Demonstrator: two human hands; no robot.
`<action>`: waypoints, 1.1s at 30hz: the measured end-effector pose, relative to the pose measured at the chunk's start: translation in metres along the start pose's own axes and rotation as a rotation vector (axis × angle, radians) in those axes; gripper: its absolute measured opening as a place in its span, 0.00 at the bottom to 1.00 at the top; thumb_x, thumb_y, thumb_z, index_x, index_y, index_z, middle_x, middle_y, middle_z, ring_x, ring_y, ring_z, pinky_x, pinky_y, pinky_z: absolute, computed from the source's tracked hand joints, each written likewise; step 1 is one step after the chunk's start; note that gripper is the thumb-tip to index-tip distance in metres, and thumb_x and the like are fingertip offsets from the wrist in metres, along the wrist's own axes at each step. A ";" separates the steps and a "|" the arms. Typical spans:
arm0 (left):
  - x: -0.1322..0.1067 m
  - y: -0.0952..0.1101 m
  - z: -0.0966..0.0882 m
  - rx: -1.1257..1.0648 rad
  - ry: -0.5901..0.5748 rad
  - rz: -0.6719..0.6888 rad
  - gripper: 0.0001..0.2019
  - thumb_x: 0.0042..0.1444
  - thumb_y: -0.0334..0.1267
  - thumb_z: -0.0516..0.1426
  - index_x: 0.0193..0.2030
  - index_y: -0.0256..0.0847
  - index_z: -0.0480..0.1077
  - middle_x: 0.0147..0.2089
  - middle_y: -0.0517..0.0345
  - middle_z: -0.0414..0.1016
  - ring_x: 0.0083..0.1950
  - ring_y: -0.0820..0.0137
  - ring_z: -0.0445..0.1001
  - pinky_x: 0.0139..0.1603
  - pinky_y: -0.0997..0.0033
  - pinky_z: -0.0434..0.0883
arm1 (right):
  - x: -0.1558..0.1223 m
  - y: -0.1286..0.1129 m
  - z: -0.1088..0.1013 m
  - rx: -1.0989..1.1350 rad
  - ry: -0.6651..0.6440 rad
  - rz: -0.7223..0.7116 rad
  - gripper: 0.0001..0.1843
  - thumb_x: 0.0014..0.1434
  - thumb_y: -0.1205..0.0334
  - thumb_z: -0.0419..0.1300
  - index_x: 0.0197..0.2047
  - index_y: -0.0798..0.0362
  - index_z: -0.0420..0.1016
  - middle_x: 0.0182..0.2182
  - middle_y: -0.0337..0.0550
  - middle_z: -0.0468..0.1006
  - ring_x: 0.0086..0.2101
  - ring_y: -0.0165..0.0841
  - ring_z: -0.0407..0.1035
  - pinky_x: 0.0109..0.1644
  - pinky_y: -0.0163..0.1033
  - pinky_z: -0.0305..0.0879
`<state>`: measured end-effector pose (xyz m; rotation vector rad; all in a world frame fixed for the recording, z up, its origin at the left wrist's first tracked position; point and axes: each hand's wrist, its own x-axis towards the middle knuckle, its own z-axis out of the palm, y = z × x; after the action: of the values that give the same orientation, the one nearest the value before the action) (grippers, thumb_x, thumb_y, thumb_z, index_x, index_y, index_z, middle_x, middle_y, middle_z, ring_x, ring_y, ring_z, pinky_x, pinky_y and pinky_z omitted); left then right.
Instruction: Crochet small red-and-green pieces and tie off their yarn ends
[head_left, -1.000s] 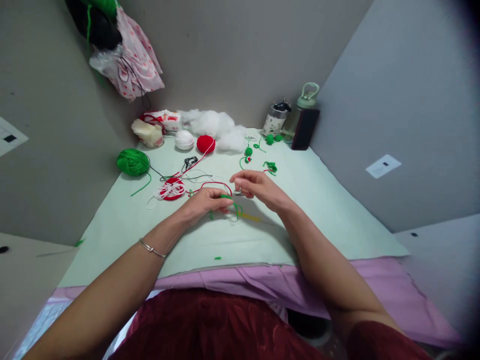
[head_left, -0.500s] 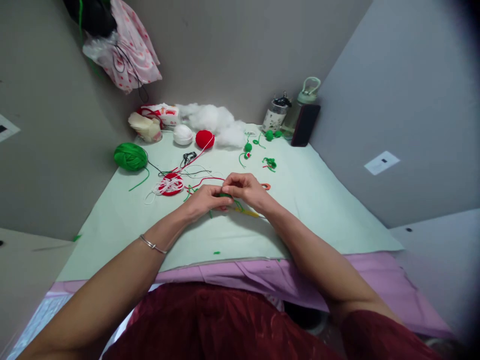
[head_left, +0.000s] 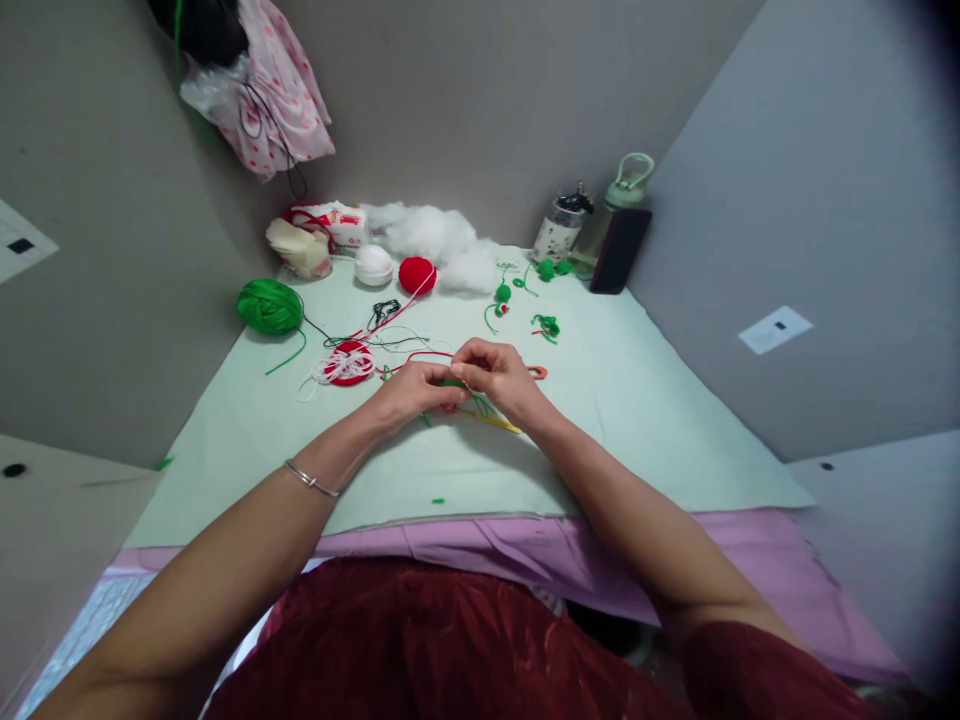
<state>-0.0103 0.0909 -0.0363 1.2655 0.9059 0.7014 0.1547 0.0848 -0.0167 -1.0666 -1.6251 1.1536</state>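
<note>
Over the middle of the table my left hand [head_left: 418,393] is closed on a small green yarn piece [head_left: 454,382], mostly covered by the fingers. Against it, my right hand [head_left: 496,376] pinches with thumb and forefinger; what lies in that pinch is too small to make out. Green strands [head_left: 482,405] trail below the fingers. A crochet hook with a yellow handle [head_left: 496,423] lies on the table just under my hands. Orange scissor handles [head_left: 537,373] show in part beside my right hand. Left of my hands is a red disc wound with white yarn [head_left: 349,364].
A green yarn ball [head_left: 270,307], a white ball [head_left: 373,266] and a red ball [head_left: 417,276] sit toward the back. White stuffing [head_left: 435,238] lines the wall. A bottle [head_left: 628,190], phone [head_left: 621,252] and jar [head_left: 556,232] stand back right. Small green pieces [head_left: 502,293] lie nearby.
The whole view has shifted slightly, with the table things appearing a little to the right. Both hands stay together at the green piece, the fingers only slightly changed.
</note>
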 end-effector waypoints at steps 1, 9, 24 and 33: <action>0.000 -0.001 0.001 -0.008 0.012 0.009 0.11 0.42 0.38 0.68 0.33 0.36 0.80 0.29 0.55 0.79 0.30 0.67 0.77 0.40 0.62 0.75 | 0.001 -0.001 0.001 -0.020 0.008 -0.008 0.06 0.51 0.61 0.62 0.29 0.55 0.73 0.24 0.36 0.72 0.27 0.28 0.63 0.32 0.35 0.59; -0.003 0.003 0.003 0.074 -0.065 -0.060 0.13 0.42 0.42 0.71 0.30 0.35 0.78 0.26 0.56 0.78 0.29 0.69 0.76 0.39 0.66 0.75 | 0.003 -0.013 -0.012 0.144 0.149 -0.002 0.13 0.57 0.52 0.64 0.33 0.54 0.73 0.24 0.34 0.69 0.22 0.24 0.58 0.26 0.33 0.55; 0.002 -0.008 -0.008 0.085 -0.097 0.002 0.14 0.48 0.44 0.68 0.35 0.35 0.80 0.30 0.55 0.78 0.33 0.71 0.75 0.43 0.66 0.72 | -0.005 -0.008 -0.020 -0.242 -0.178 0.002 0.08 0.59 0.62 0.59 0.30 0.56 0.73 0.22 0.35 0.69 0.25 0.27 0.62 0.31 0.34 0.56; 0.003 -0.008 -0.004 -0.008 -0.051 -0.031 0.15 0.42 0.45 0.71 0.29 0.34 0.77 0.24 0.58 0.74 0.29 0.71 0.74 0.40 0.65 0.74 | 0.001 0.001 -0.005 -0.055 -0.054 0.028 0.08 0.54 0.59 0.59 0.27 0.54 0.71 0.20 0.34 0.68 0.24 0.27 0.60 0.30 0.35 0.57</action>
<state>-0.0128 0.0946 -0.0447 1.2540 0.8781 0.6447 0.1597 0.0869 -0.0167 -1.1046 -1.6976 1.1715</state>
